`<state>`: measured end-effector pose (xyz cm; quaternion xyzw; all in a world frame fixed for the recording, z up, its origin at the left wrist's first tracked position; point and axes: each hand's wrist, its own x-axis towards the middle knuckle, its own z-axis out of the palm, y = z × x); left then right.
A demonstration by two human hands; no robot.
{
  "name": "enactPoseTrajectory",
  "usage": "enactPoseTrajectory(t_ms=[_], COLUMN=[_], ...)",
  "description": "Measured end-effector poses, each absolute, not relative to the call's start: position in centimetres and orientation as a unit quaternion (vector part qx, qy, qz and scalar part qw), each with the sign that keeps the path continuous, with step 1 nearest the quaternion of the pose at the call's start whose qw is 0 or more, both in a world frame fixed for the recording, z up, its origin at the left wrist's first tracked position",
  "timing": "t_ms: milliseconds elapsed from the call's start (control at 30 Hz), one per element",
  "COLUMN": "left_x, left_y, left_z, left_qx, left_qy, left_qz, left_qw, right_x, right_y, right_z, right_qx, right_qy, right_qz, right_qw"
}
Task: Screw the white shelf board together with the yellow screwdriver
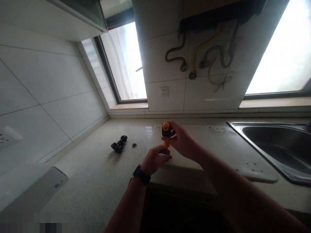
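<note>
My right hand (181, 139) grips the black and yellow handle of a screwdriver (166, 132), which stands upright with its shaft pointing down. Below it, my left hand (153, 159), with a black watch on the wrist, has its fingers closed close around the lower shaft. What those fingers pinch is hidden. Both hands are over the near left corner of a white panel (206, 144) lying flat on the counter, with small holes at its corners. To the left rest several black casters (119, 144) and a small cluster of dark screws (134, 145).
A steel sink (274, 142) is set into the counter (94, 174) at the right. A white box-like object (41, 187) stands at the left. Behind are a tiled wall with a socket (164, 91), hanging pipes (175, 55) and two windows.
</note>
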<state>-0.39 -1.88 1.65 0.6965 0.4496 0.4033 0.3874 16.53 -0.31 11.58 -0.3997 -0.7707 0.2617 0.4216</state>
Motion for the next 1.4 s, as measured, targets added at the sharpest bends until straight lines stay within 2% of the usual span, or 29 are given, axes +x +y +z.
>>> enactPoseTrajectory(t_ms=[100, 233, 433, 633, 800, 1033, 1233, 1400], left_x=[-0.7, -1.0, -0.8, -0.2, 0.4, 0.7, 0.8, 1.0], left_y=[-1.9, -1.9, -1.9, -1.7, -1.6, -1.6, -1.5, -1.5], left_z=[2.2, 1.7, 0.5, 0.9, 1.1, 1.0, 1.2, 1.5], left_qx=[0.692, 0.679, 0.633, 0.643, 0.631, 0.632, 0.597, 0.559], left_qy=[0.409, 0.453, 0.456, 0.429, 0.407, 0.44, 0.459, 0.442], left_qz=[0.388, 0.371, 0.405, 0.422, 0.441, 0.445, 0.472, 0.5], left_qw=[0.45, 0.442, 0.477, 0.473, 0.491, 0.456, 0.459, 0.492], right_x=[16.7, 17.0, 16.9, 17.1, 17.2, 17.0, 16.6, 16.7], right_y=[-0.6, -0.2, 0.6, 0.2, -0.1, -0.4, -0.4, -0.5], right_z=[11.8, 10.9, 9.5, 10.7, 11.2, 11.3, 11.8, 12.0], right_qx=[-0.37, -0.306, -0.311, -0.291, -0.296, -0.373, -0.353, -0.335], right_qy=[-0.793, -0.801, -0.788, -0.787, -0.796, -0.787, -0.761, -0.769], right_qz=[0.286, 0.359, 0.354, 0.377, 0.345, 0.246, 0.275, 0.279], right_qw=[0.392, 0.369, 0.397, 0.393, 0.4, 0.425, 0.47, 0.467])
